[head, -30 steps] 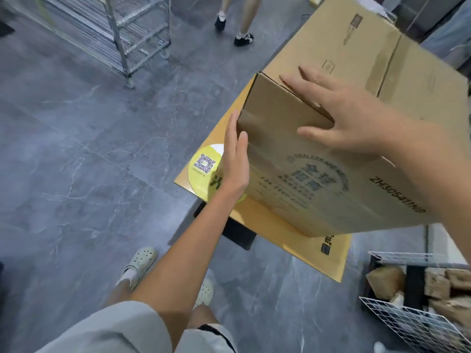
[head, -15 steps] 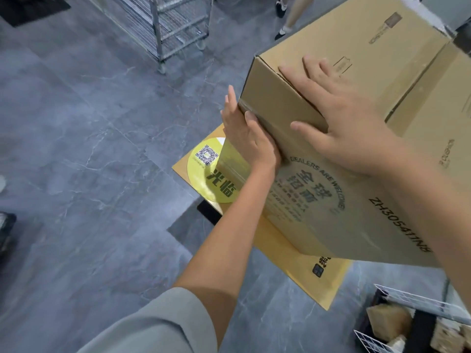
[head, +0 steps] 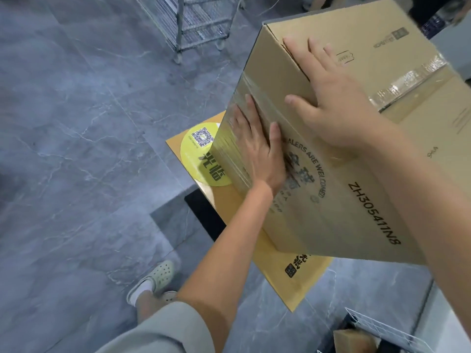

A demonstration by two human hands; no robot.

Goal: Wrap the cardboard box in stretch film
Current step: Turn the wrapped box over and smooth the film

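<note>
Head view: tall brown cardboard box [head: 356, 189], centre to upper right of frame, on a flat orange-yellow board [head: 295, 291]. Left hand [head: 257, 151], mid-frame, lies flat with straight fingers, pressing clear stretch film [head: 229, 159] against the box's left corner. Right hand [head: 339, 103], upper centre-right, rests spread over the top edge, fingers straight, thumb on the near face.

One box [head: 356, 220], two hands [head: 262, 159] [head: 339, 108], one rack [head: 193, 24]

I see a small desk [head: 305, 284] with an orange-yellow top, standing on a grey marbled floor [head: 76, 149]. The cardboard box [head: 356, 200] stands on the desk and covers most of it. A round yellow sticker [head: 198, 159] with a QR code lies flat at the far-left corner, partly hidden by the box.
</note>
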